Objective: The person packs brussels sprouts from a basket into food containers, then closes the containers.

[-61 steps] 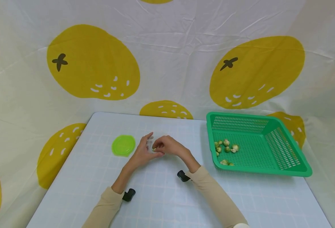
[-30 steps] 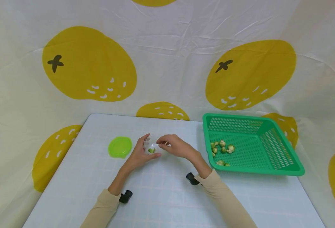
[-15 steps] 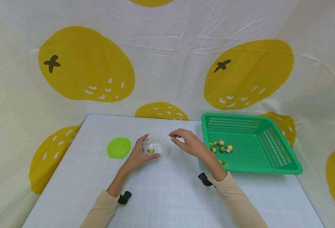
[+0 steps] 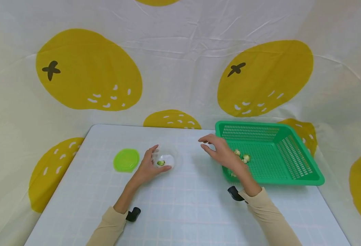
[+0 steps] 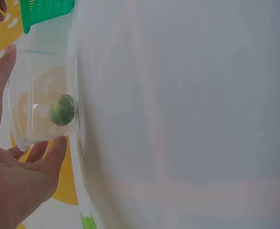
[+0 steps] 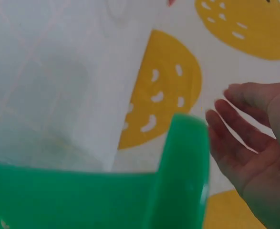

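Observation:
My left hand (image 4: 146,169) holds a clear plastic tub (image 4: 170,160) from its left side, thumb and fingers spread around the wall. At the bottom of the tub lies a Brussels sprout (image 5: 62,110), green and round in the left wrist view. My right hand (image 4: 221,153) hovers by the left rim of a green plastic basket (image 4: 278,181), its fingers loosely bent with nothing between them. Inside the basket, several Brussels sprouts (image 4: 246,158) lie toward the left, partly hidden by the right hand and forearm.
A bright green round lid (image 4: 126,160) lies flat on the table left of the tub. The pale checked table (image 4: 174,208) ends at the back against a white cloth printed with yellow fruit (image 4: 88,68).
My right hand has left the tub and moved right, up to the basket's edge, now without anything in it. The sprout shows in the tub. The left hand keeps its hold.

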Demonstrator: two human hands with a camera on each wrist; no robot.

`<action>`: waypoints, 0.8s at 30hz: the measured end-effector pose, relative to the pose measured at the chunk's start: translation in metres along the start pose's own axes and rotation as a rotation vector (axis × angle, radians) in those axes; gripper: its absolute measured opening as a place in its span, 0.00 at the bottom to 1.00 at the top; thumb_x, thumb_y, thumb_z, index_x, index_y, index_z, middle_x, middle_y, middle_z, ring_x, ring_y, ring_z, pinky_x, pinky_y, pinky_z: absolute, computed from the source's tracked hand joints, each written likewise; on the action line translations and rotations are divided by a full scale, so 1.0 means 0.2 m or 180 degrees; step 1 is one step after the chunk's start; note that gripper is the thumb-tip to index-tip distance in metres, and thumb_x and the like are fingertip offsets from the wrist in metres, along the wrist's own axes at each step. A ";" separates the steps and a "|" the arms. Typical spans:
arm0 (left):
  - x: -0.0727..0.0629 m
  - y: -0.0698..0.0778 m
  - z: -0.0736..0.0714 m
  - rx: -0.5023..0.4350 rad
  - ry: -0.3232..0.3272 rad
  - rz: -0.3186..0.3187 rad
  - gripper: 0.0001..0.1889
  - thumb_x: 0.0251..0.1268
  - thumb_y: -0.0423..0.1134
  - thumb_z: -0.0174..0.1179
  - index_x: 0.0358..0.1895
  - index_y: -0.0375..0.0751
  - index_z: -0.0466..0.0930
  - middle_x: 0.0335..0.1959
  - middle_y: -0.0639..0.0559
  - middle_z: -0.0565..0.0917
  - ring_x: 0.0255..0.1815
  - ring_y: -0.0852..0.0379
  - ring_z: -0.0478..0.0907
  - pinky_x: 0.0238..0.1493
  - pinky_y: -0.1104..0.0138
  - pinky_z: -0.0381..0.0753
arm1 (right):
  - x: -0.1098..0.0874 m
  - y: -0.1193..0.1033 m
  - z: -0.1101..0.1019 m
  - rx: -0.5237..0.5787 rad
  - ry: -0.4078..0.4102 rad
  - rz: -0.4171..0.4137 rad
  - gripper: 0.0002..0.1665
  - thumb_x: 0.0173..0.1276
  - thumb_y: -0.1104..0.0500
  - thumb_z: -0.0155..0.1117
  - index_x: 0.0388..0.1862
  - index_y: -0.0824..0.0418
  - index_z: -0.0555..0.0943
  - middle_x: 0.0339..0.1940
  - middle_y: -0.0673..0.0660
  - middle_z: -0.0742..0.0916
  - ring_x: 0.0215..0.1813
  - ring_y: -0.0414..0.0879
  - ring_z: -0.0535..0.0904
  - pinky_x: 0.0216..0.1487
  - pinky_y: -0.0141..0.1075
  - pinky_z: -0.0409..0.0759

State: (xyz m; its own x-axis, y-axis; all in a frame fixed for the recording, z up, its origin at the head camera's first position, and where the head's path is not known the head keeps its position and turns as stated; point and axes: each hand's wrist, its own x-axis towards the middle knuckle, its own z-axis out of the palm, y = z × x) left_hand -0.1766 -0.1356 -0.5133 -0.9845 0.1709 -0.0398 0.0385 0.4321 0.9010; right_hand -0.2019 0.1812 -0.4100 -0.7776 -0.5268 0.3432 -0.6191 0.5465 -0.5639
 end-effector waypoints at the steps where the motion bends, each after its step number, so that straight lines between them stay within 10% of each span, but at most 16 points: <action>1: 0.00 0.00 0.00 0.0001 0.0004 -0.0008 0.59 0.51 0.58 0.79 0.82 0.49 0.50 0.79 0.42 0.58 0.78 0.42 0.59 0.77 0.45 0.62 | -0.01 0.01 -0.01 -0.0013 0.0020 0.0032 0.13 0.74 0.67 0.65 0.55 0.66 0.84 0.51 0.60 0.87 0.53 0.54 0.82 0.55 0.52 0.84; 24: 0.01 -0.01 -0.01 -0.0027 -0.0022 0.0035 0.60 0.51 0.59 0.79 0.82 0.50 0.50 0.79 0.41 0.57 0.77 0.42 0.59 0.77 0.45 0.62 | -0.37 0.23 -0.21 -0.0390 0.0263 0.0401 0.12 0.73 0.71 0.65 0.53 0.69 0.83 0.49 0.63 0.85 0.50 0.57 0.83 0.47 0.56 0.84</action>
State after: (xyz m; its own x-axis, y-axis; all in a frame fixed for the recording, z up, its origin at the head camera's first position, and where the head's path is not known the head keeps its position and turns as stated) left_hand -0.1782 -0.1385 -0.5147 -0.9828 0.1818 -0.0329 0.0479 0.4227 0.9050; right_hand -0.1783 0.2718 -0.4305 -0.8531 -0.3967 0.3390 -0.5210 0.6826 -0.5124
